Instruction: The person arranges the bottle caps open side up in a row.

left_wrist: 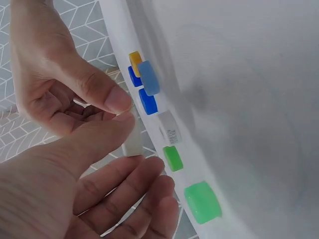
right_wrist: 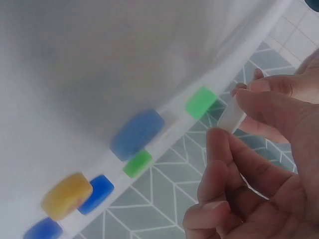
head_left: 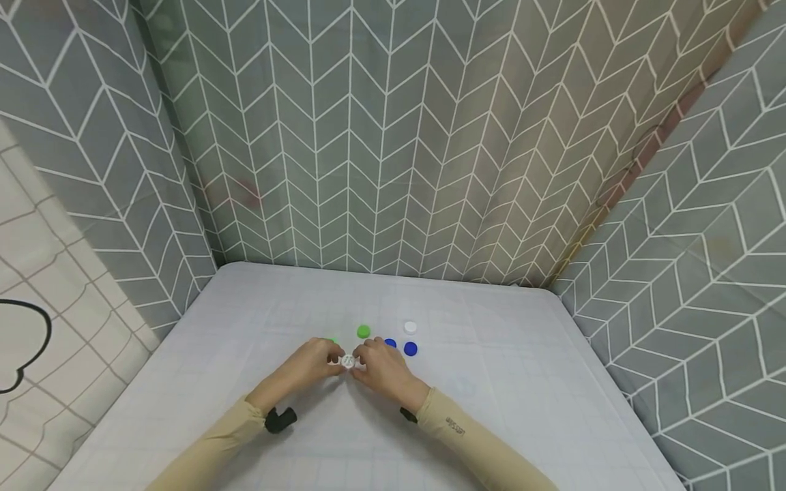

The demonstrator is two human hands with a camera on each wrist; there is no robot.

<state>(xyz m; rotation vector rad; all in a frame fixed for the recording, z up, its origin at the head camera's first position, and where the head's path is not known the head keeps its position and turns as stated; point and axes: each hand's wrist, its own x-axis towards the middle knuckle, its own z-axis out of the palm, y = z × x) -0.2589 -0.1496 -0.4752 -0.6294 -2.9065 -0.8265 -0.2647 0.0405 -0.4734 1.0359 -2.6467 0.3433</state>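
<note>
A small white round cap with a dark mark on its top is held between the two hands, over the white table. My left hand comes from the left and pinches one side of it between thumb and fingers. From the right, my right hand pinches the opposite side. In the left wrist view the cap shows edge-on below the left thumb, with the right hand just above. The right wrist view shows its pale side between the right thumb and fingertip; the left hand is partly hidden behind.
Beyond the hands lie a green cap, a white cap and blue caps. A light green cap and a yellow cap also lie on the table. Patterned curtains surround its back and sides.
</note>
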